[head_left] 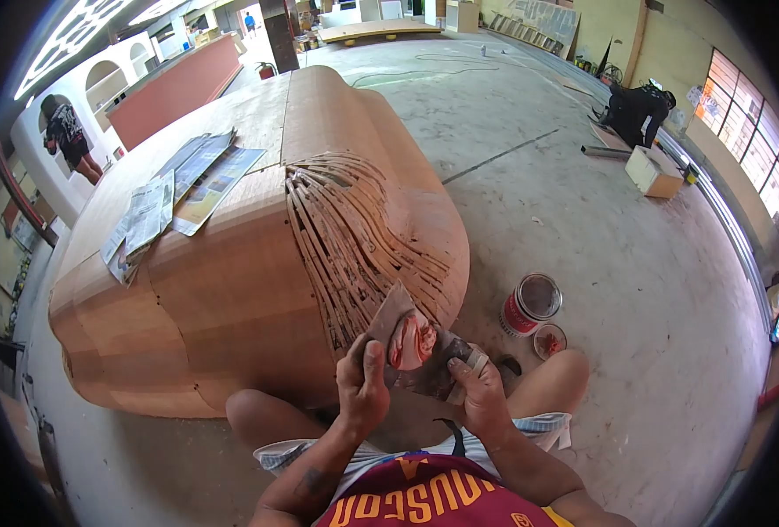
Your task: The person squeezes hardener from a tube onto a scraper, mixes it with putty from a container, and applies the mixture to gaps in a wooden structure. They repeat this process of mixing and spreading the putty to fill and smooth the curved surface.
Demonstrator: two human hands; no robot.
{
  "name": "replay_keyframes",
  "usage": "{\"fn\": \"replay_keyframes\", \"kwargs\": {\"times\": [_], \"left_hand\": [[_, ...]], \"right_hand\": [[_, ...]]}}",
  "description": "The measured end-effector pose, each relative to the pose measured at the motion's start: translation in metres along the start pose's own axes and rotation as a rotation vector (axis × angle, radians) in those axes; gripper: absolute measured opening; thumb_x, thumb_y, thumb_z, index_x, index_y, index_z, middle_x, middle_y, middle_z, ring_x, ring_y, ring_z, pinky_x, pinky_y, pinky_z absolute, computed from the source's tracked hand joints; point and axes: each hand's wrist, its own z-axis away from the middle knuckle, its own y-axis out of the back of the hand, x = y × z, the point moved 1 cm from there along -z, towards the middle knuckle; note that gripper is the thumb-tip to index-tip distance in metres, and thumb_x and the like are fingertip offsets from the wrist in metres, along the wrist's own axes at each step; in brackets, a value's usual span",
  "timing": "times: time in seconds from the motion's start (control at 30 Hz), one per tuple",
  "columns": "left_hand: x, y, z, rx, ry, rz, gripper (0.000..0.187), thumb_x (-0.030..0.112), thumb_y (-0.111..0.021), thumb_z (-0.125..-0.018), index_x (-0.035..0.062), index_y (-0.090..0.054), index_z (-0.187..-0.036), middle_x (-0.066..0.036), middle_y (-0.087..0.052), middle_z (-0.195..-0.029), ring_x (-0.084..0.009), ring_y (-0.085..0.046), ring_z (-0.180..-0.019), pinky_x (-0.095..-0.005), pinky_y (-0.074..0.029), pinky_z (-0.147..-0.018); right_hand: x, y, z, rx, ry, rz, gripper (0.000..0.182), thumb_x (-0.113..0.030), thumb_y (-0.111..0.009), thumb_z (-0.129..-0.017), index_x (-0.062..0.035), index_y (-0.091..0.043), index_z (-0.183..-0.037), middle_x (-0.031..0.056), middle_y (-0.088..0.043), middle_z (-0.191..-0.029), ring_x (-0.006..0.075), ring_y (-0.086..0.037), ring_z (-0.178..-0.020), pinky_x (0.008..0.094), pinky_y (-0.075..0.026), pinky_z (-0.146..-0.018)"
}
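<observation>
With left hand [365, 388] clamped on a spreader [393, 309] and right hand [480, 391] on a scraper [453, 349]: paste [413, 341] between them, near the slats [332, 237] — likely to drop if tipped too far. On the floor [644, 369], obstructing any wide rightward reach: can [521, 318] and lid [549, 341]. Atop the wooden form [240, 321]: newspapers [156, 206].

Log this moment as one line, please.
left hand: gripping flat tool | right hand: gripping dark spreader | reddish paste: between hands | open can: on floor | newspapers: atop wooden form
</observation>
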Motion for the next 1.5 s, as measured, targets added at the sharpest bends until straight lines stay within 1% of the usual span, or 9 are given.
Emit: {"fn": "replay_keyframes", "kwargs": {"times": [0.3, 0.4, 0.5, 0.6, 0.77, 0.9, 1.33, 1.43, 1.5], "left_hand": [[0.01, 0.008, 0.003, -0.139, -0.065, -0.282, 0.033, 0.027, -0.049, -0.111, -0.0015, -0.065, -0.113, -0.013, -0.06, -0.07, -0.02, -0.059, -0.06, -0.0334, -0.047, -0.06], [0.02, 0.009, 0.004, -0.137, -0.062, -0.319, 0.032, 0.024, -0.048, -0.111, -0.0028, -0.065, -0.108, -0.007, -0.053, -0.066, -0.0094, -0.047, -0.061, -0.0315, -0.04, -0.055], [0.011, 0.011, 0.015, -0.203, -0.024, -0.332, 0.033, 0.027, -0.049, -0.11, -0.001, -0.065, -0.114, -0.014, -0.056, -0.066, -0.0255, -0.058, -0.055, -0.0355, -0.046, -0.057], [0.007, 0.007, 0.027, -0.223, 0.092, -0.238, 0.031, 0.024, -0.051, -0.11, -0.0015, -0.068, -0.108, -0.004, -0.054, -0.068, -0.0096, -0.046, -0.062, -0.0303, -0.04, -0.056], [-0.016, 0.009, 0.015, -0.003, 0.528, 0.61, 0.04, 0.034, -0.049, -0.111, -0.0006, -0.064, -0.124, -0.006, -0.069, -0.107, -0.0157, -0.067, -0.092, -0.0317, -0.055, -0.081], [-0.022, 0.001, -0.001, 0.046, 0.547, 0.939, 0.047, 0.037, -0.047, -0.112, -0.002, -0.059, -0.134, -0.011, -0.069, -0.125, -0.0189, -0.071, -0.107, -0.0349, -0.058, -0.096], [-0.035, 0.016, -0.017, 0.113, 0.448, 0.806, 0.045, 0.037, -0.047, -0.111, -0.0026, -0.058, -0.129, -0.015, -0.07, -0.118, -0.0245, -0.073, -0.104, -0.0397, -0.064, -0.087], [-0.025, 0.023, -0.025, 0.132, 0.421, 0.815, 0.042, 0.035, -0.05, -0.111, -0.0021, -0.058, -0.13, -0.014, -0.07, -0.119, -0.0233, -0.072, -0.103, -0.0375, -0.063, -0.087], [-0.027, 0.025, -0.029, 0.138, 0.355, 0.828, 0.041, 0.033, -0.051, -0.111, -0.0018, -0.058, -0.131, -0.012, -0.07, -0.118, -0.0223, -0.072, -0.101, -0.0362, -0.062, -0.086]], "right_hand": [[0.006, 0.0, -0.028, -0.056, 0.007, 0.011, 0.036, -0.01, -0.049, -0.108, 0.0054, -0.051, -0.14, 0.0167, -0.065, -0.134, 0.0257, -0.068, -0.119, 0.0434, -0.055, -0.106], [0.002, -0.014, -0.032, -0.012, 0.015, -0.034, 0.032, -0.01, -0.05, -0.108, 0.0029, -0.055, -0.137, 0.0127, -0.067, -0.128, 0.0224, -0.069, -0.113, 0.0389, -0.056, -0.101], [-0.008, -0.02, -0.041, 0.015, 0.043, -0.047, 0.03, -0.01, -0.052, -0.108, 0.001, -0.057, -0.135, 0.0107, -0.068, -0.124, 0.0207, -0.07, -0.108, 0.0363, -0.058, -0.096], [-0.027, -0.016, -0.045, 0.011, 0.236, 0.004, 0.029, -0.009, -0.055, -0.107, 0.0006, -0.057, -0.135, 0.01, -0.068, -0.12, 0.0199, -0.07, -0.106, 0.0354, -0.059, -0.092], [-0.048, -0.008, -0.04, -0.18, 0.947, 0.646, 0.022, -0.009, -0.06, -0.104, 0.0046, -0.064, -0.121, 0.012, -0.068, -0.113, 0.0205, -0.068, -0.106, 0.0373, -0.056, -0.087], [-0.028, -0.015, -0.034, -0.329, 1.013, 0.974, 0.028, 0.001, -0.064, -0.094, 0.0071, -0.066, -0.121, 0.0198, -0.069, -0.116, 0.0312, -0.069, -0.108, 0.0388, -0.055, -0.091], [-0.039, -0.001, -0.023, -0.442, 0.609, 1.576, 0.049, -0.009, -0.073, -0.091, -0.001, -0.062, -0.138, 0.0168, -0.07, -0.115, 0.0368, -0.069, -0.107, 0.0392, -0.056, -0.09], [-0.05, 0.026, -0.028, -0.316, 0.601, 1.73, 0.039, -0.011, -0.071, -0.096, 0.0003, -0.064, -0.132, 0.0114, -0.073, -0.106, 0.0283, -0.071, -0.098, 0.0359, -0.056, -0.084], [-0.059, 0.035, -0.021, -0.069, 0.249, 1.118, 0.032, -0.009, -0.068, -0.098, 0.0012, -0.065, -0.128, 0.0074, -0.073, -0.105, 0.0198, -0.071, -0.094, 0.0324, -0.056, -0.082]]}}
